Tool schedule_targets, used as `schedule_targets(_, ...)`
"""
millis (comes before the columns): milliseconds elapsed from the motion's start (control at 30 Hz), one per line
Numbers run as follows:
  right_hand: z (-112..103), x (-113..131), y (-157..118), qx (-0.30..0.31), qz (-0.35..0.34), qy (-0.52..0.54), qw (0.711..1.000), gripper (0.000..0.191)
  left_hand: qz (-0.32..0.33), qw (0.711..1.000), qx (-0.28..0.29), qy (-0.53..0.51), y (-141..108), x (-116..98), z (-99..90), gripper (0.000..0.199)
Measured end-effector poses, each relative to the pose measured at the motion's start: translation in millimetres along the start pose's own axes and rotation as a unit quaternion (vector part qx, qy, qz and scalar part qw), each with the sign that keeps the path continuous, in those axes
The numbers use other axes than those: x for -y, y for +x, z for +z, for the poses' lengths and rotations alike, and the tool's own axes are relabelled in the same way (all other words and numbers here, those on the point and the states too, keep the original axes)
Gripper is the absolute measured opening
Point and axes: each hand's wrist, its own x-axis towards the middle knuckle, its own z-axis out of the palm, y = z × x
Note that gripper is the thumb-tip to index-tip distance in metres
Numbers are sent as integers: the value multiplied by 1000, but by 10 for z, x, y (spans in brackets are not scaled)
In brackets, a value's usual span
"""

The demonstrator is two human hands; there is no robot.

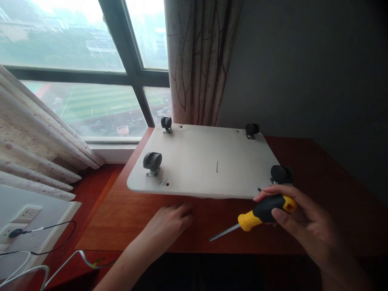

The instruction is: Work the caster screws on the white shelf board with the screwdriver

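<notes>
R hand pinches yel/blk screwdriver by handle, thumb vs fingers, shaft aimed down-left, above wood table. L hand nr front edge of white board, fingers curled; can't tell if pinching anything. Board lies on table, 4 casters up, 1 nr each corner. Blk plug in wall outlet.

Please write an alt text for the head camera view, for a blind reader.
A right hand holds a yellow and black screwdriver over a wooden table; the left hand is near the front edge of a white board. Four black casters stand on the board, beside a window.
</notes>
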Motion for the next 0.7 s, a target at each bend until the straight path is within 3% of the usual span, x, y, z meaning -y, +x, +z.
schedule_targets(100, 3, 1, -10, -8, -2, 6, 1000, 25, 12, 998, -54, -11, -4, 10, 84, 14)
schedule_targets(233, -16, -21, 4, -32, -25, 17, 999, 24, 11, 981, -173, -88, -7, 1, 94, 13)
schedule_targets(433, 21, -35, 181, -39, -125, 104, 986, 25, -28, 893, -363, -264, -76, -16, -152, 15)
schedule_targets(567, 195, 149, 344, -84, -177, 151, 969, 24, -103, 854, -447, -247, -119, 43, -334, 18)
schedule_targets(700, 376, 385, 477, -73, -205, 146, 965, 22, -153, 838, -476, -217, -97, 140, -457, 12)
